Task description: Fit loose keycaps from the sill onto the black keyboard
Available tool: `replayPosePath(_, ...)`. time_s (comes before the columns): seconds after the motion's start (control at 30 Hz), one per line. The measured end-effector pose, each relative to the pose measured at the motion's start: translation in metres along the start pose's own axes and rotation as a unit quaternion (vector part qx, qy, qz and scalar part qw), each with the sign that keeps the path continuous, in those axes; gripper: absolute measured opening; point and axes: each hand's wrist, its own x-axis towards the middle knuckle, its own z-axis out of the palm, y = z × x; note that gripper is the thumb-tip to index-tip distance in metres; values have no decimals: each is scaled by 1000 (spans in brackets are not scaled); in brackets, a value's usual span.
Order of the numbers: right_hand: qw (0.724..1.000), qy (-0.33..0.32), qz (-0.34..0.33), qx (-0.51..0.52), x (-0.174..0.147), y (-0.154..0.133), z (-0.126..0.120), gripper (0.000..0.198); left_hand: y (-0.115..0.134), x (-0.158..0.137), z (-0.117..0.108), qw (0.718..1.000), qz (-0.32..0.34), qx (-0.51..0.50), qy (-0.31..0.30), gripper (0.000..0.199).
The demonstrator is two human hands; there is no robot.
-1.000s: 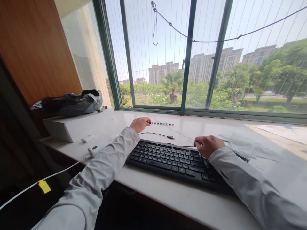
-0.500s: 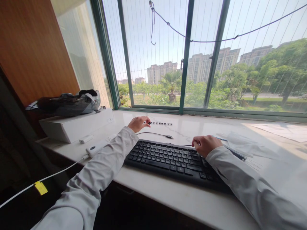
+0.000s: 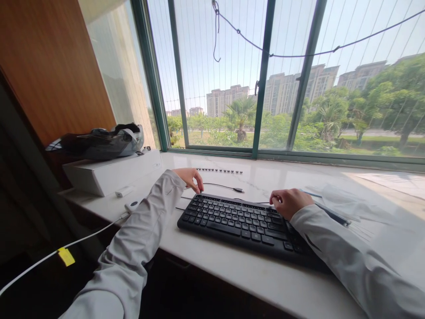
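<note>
A black keyboard (image 3: 232, 230) lies on the white marble sill. My left hand (image 3: 191, 178) is at its back left corner, thumb and index finger pinched on a tiny dark piece that looks like a keycap (image 3: 201, 192), mostly covered by the fingertips. My right hand (image 3: 292, 201) rests curled over the back right part of the keyboard, and what its fingers hold, if anything, is hidden. Beyond the keyboard, small black keycaps (image 3: 224, 171) stand in a line. Between that line and the keyboard lies a black cable with a plug (image 3: 238, 190).
Left, a white box (image 3: 99, 177) carries a dark bag (image 3: 99, 144). A white power strip (image 3: 133, 206) with a cord sits near the left sleeve. Clear plastic (image 3: 341, 199) and a dark slim tool (image 3: 334, 215) lie right. The window (image 3: 255, 153) closes off the back.
My left hand has come from the left end of the keycap line toward me, down to the keyboard's back left corner. My right hand stays at the keyboard; the view has shifted slightly.
</note>
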Motion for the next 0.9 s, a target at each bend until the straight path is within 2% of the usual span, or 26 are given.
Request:
replayPosePath(0.13, 1000, -2, 3, -4, 2, -1, 3, 31, 4, -2, 2, 998, -24, -24, -44, 46)
replayPosePath(0.43, 1000, 2, -1, -4, 4, 1, 5, 32, -8, 2, 3, 999, -32, 15, -26, 41)
replayPosePath(0.9, 1000, 2, -2, -5, 3, 1, 3, 31, -6, 4, 4, 999, -26, 29, -25, 38)
